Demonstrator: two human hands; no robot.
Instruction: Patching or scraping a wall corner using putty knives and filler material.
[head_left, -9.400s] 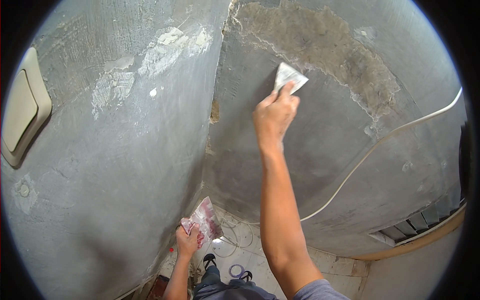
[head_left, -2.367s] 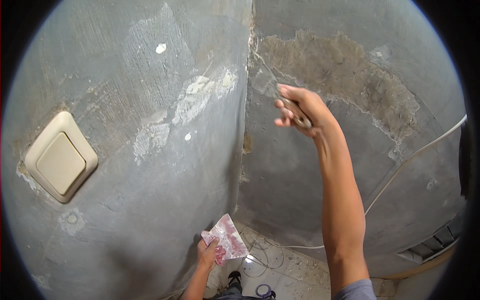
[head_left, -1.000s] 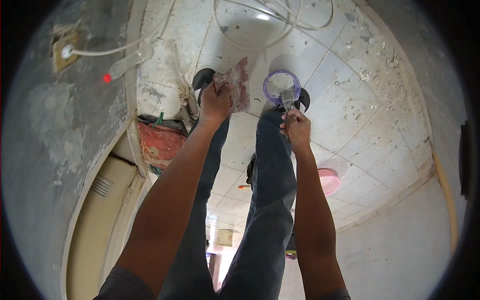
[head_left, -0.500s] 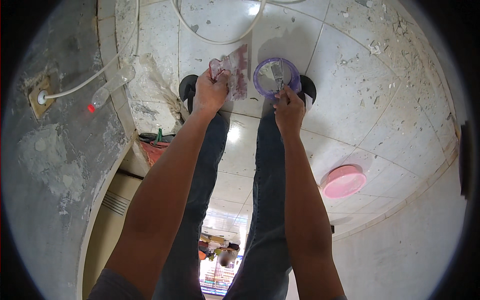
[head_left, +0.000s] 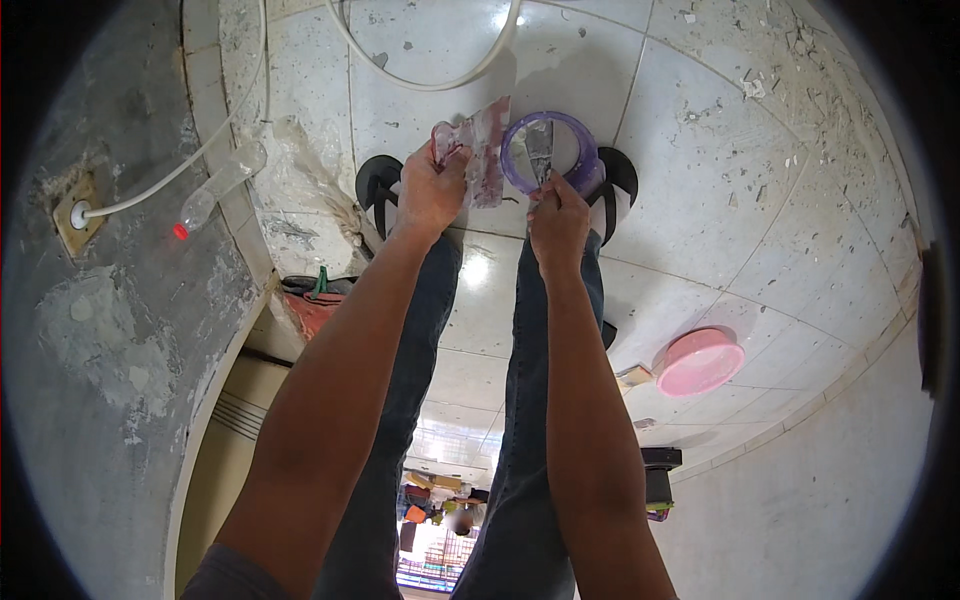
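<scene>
Scraper (head_left: 541,142) and bowl (head_left: 587,168) meet at the person's feet: the blade reaches over the bowl's purple rim, though I can't tell whether it touches the pale stuff inside. The right hand (head_left: 559,222) is clamped on the handle, near the blade, probably for control in so narrow a mouth. The bowl stands on the floor (head_left: 680,200) just beside the right sandal (head_left: 619,182), likely to be within easy reach. The left hand (head_left: 434,196) is shut around the grip of a smeared plate (head_left: 488,150), held next to the bowl, perhaps so that little drips between them. The hands are apart from each other. Both arms hang down long and nearly straight, the left slanting inward, the right wrist above the bowl's near edge, fingers pointing forward.
</scene>
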